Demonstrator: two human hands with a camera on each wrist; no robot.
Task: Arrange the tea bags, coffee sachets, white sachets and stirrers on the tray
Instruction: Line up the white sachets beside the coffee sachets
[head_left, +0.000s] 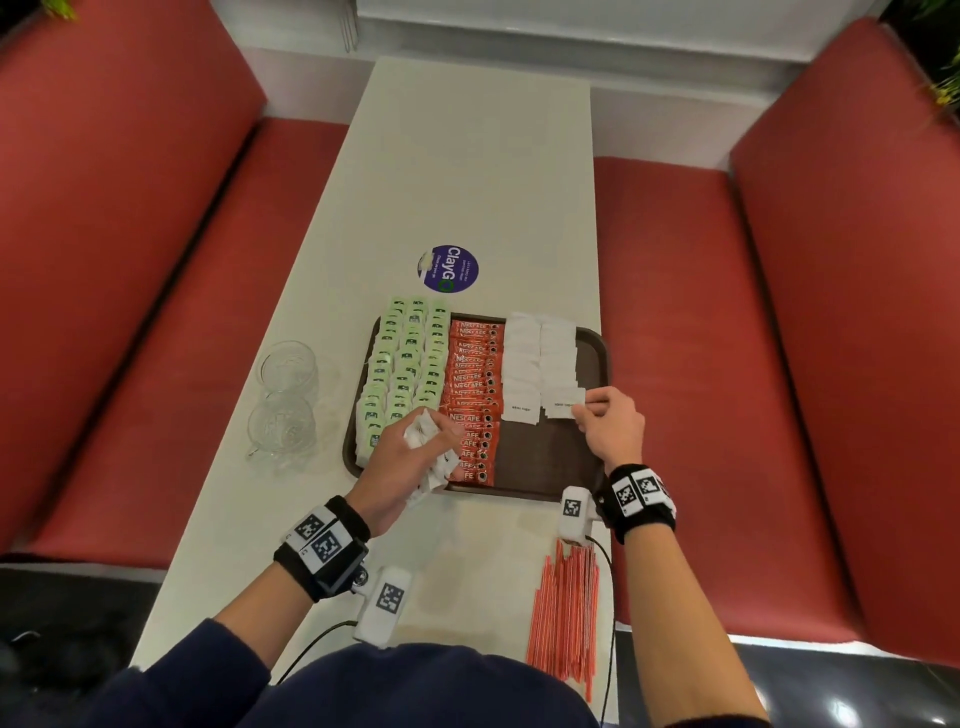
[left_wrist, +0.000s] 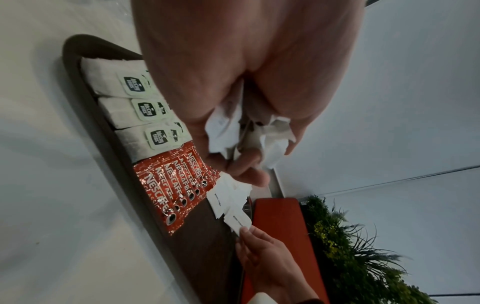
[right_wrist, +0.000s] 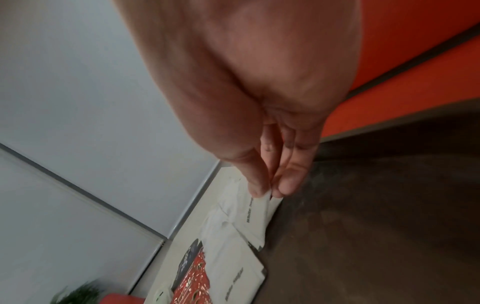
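Note:
A dark brown tray (head_left: 550, 457) on the white table holds rows of green tea bags (head_left: 408, 364), a column of red coffee sachets (head_left: 475, 384) and two columns of white sachets (head_left: 540, 364). My left hand (head_left: 410, 457) hovers over the tray's near left and grips a crumpled bunch of white sachets (left_wrist: 226, 131). My right hand (head_left: 597, 415) pinches the corner of the nearest white sachet (right_wrist: 255, 214) in the right column, thumb and forefinger closed on its edge. Red stirrers (head_left: 566, 613) lie in a pile on the table near my right forearm.
Two clear glass cups (head_left: 285, 395) stand left of the tray. A round blue sticker (head_left: 448, 268) lies beyond it. Red benches (head_left: 779, 364) run along both sides of the table. The tray's near right part (head_left: 545, 462) shows bare brown surface.

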